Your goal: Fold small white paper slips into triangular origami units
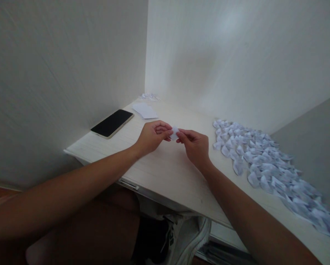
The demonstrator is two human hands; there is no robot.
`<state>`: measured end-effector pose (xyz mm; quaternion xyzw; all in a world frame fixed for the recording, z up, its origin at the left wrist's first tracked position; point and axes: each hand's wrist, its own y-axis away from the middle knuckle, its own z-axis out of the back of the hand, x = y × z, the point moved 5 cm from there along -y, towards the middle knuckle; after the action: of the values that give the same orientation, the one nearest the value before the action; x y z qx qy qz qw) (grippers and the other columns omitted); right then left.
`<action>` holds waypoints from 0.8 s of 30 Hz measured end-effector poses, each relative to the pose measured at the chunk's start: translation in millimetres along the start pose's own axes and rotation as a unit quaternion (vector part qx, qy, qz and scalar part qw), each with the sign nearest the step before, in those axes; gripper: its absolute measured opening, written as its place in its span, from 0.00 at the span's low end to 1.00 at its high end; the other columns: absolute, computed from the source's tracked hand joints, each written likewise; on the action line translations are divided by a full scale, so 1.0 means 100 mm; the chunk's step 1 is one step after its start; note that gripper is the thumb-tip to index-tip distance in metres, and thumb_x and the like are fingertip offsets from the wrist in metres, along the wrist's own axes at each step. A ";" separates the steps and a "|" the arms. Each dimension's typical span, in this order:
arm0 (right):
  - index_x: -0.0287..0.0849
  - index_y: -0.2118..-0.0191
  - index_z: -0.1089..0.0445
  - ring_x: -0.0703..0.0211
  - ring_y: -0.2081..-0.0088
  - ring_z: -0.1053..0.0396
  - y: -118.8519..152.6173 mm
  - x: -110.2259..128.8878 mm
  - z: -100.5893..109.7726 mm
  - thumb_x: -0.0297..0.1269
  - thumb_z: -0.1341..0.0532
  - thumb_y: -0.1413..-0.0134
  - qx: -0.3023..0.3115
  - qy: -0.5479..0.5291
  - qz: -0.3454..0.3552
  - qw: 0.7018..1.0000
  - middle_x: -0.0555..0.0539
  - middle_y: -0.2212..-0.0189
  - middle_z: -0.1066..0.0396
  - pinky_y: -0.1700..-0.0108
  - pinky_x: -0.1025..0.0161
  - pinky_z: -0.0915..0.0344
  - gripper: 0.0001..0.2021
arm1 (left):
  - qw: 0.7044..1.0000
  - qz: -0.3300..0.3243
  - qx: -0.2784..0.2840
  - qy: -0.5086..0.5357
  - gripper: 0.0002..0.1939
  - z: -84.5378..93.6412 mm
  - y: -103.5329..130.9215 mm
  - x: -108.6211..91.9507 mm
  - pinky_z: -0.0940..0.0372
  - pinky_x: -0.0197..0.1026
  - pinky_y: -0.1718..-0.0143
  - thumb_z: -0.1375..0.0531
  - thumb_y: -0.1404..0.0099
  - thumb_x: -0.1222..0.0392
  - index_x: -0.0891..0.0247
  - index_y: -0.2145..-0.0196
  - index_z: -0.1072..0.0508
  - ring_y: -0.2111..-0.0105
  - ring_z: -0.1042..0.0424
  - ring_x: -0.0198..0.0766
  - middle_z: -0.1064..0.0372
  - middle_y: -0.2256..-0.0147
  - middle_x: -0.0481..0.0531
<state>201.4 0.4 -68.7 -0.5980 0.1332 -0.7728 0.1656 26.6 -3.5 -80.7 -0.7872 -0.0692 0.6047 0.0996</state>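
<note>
Between my two hands, just above the white desk (165,169), is a small piece of white paper (174,133). My left hand (154,134) pinches its left edge between thumb and fingers. On the other side, my right hand (195,144) grips the right edge the same way. The paper looks small and roughly square; any folds in it are too fine to make out. Behind my left hand lies a small stack of white paper sheets (145,110). A wide spread of small folded white paper pieces (260,158) covers the desk to the right of my right hand.
A phone (112,123) with a dark screen lies at the desk's left side near the wall. Thin white paper scraps (149,97) sit in the far corner. Walls close off the back and left. Below the front edge are a drawer rail (128,184) and my shoe (187,235).
</note>
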 end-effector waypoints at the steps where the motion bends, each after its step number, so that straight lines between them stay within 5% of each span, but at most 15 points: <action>1: 0.44 0.61 0.14 0.57 0.72 0.20 0.00 0.00 0.00 0.46 0.28 0.45 0.000 0.001 -0.002 1.000 0.47 0.73 0.17 0.64 0.59 0.24 0.11 | 1.000 0.003 -0.001 0.006 0.14 0.00 0.00 0.00 0.23 0.37 0.70 0.24 0.48 0.61 0.67 0.67 0.23 0.75 0.22 0.34 0.20 0.72 0.51; 9: 0.44 0.61 0.16 0.55 0.71 0.20 0.03 -0.01 0.01 0.50 0.30 0.42 0.012 0.030 -0.011 0.999 0.46 0.73 0.18 0.63 0.59 0.26 0.14 | 0.999 0.029 0.001 0.017 0.16 -0.03 0.03 0.01 0.24 0.37 0.72 0.22 0.49 0.58 0.66 0.68 0.23 0.76 0.22 0.34 0.20 0.73 0.49; 24: 0.42 0.70 0.24 0.61 0.74 0.30 -0.01 -0.21 -0.09 0.51 0.39 0.35 0.154 0.064 -0.079 0.983 0.48 0.77 0.24 0.68 0.64 0.35 0.19 | 0.996 0.087 0.012 -0.015 0.16 0.03 0.02 0.16 0.24 0.36 0.76 0.21 0.50 0.58 0.66 0.69 0.22 0.73 0.22 0.36 0.21 0.73 0.52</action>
<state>197.9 10.2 -89.2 -0.5235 -0.0249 -0.8313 0.1850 27.8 -1.8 -97.3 -0.7798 0.0057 0.6236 0.0550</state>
